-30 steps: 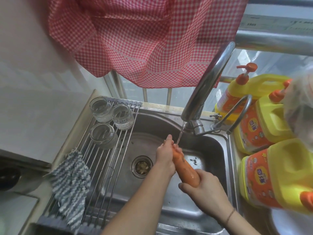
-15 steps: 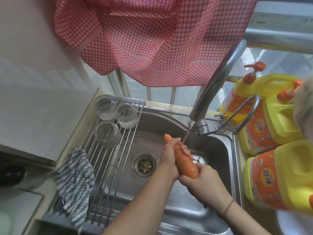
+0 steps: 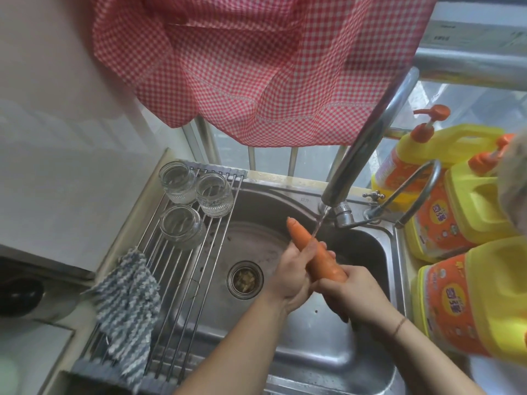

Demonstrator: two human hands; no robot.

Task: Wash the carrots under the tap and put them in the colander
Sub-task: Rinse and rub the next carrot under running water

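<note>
- While water runs from the tap [image 3: 368, 143] onto it, the carrot [image 3: 315, 252] is held tilted over the sink [image 3: 313, 346], tip pointing away.
- Left hand [image 3: 293, 269] wraps its fingers round the carrot's middle.
- Right hand [image 3: 352, 292] grips the thick end.
- Three glasses [image 3: 196, 195] and a cloth [image 3: 128, 306] sit on the rack [image 3: 182, 280] at left.

We've got both forearms reaching in from the bottom, converging toward the middle. Our left hand [image 3: 293, 269] is curled, fingers wrapped over and knuckles facing up. Our right hand [image 3: 352, 292] sits just beside it, touching, fingers closed in a grip, a thin band round that wrist.
</note>
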